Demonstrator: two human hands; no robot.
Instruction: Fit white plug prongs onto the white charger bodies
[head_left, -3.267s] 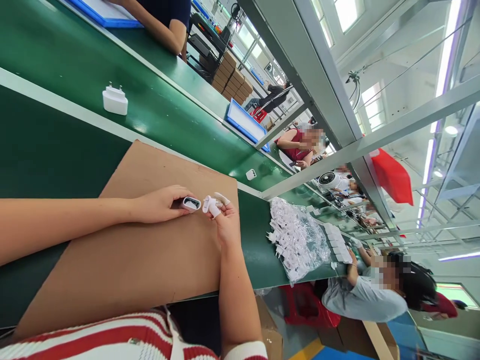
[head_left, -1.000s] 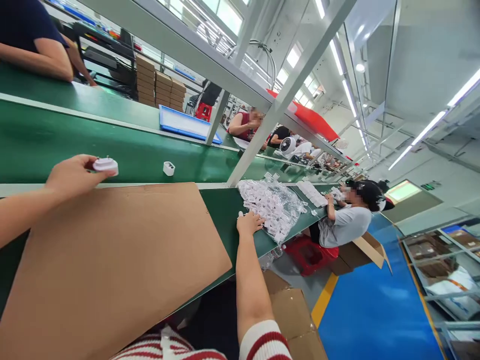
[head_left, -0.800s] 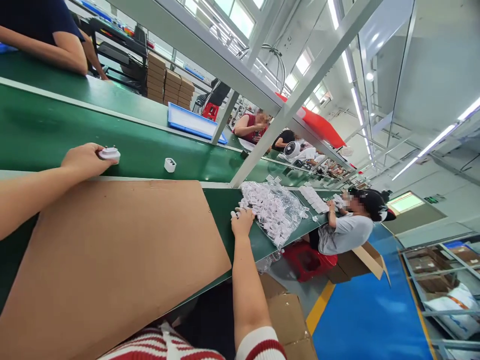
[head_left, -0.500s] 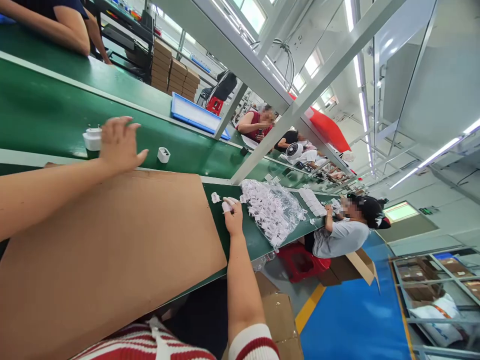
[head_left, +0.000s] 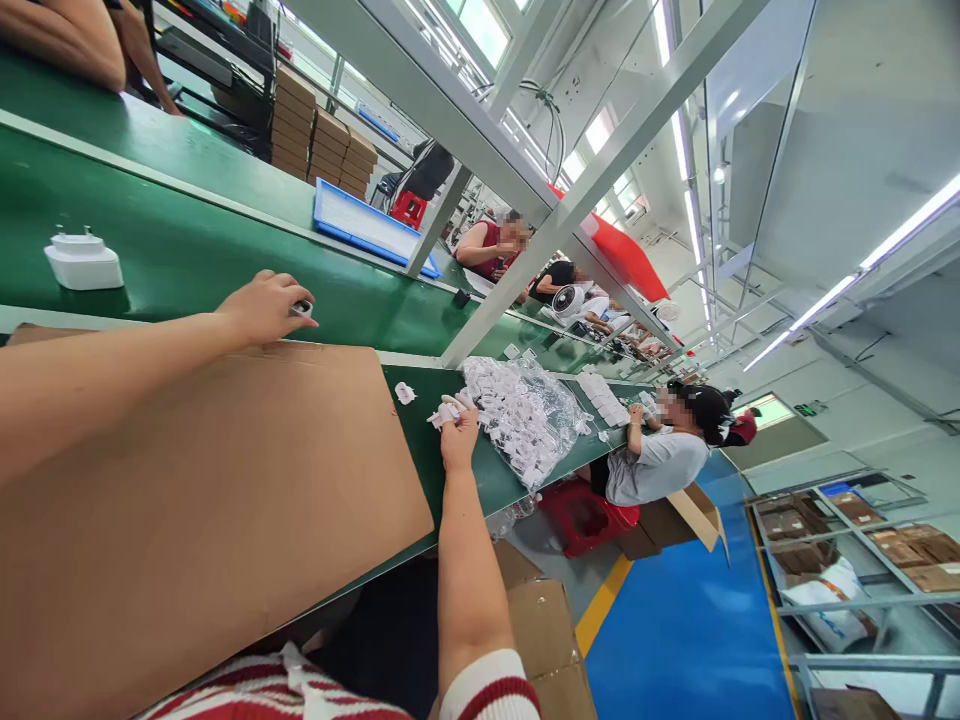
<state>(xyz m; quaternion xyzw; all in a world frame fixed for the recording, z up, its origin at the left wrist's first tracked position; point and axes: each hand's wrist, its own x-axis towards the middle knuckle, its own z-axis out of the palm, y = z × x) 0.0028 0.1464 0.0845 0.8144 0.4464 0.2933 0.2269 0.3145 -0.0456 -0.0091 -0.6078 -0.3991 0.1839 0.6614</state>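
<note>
My left hand (head_left: pixel 264 305) reaches over the green conveyor belt with its fingers closed round a small white charger (head_left: pixel 301 309); only its dark-marked end shows past the fingertips. Farther left on the belt, a white two-pin charger (head_left: pixel 84 262) rests with its pins up. At the end of the cardboard sheet, my right hand (head_left: pixel 459 436) pinches a small white plastic part (head_left: pixel 442 413), its exact kind too small to tell. Another white part (head_left: pixel 405 393) lies on the green table beside it. A clear bag (head_left: pixel 517 415) heaped with white parts lies just right of this hand.
The large cardboard sheet (head_left: pixel 225 480) covers the table before me. A grey metal post (head_left: pixel 517 285) rises beside the belt. Across the belt is a blue-rimmed tray (head_left: pixel 371 235). A co-worker (head_left: pixel 660 460) sits to the right on a red stool (head_left: pixel 589 520).
My left hand has moved right from beside the two-pin charger and closed on the small charger on the belt. My right hand has picked up a white part. The view has shifted slightly.
</note>
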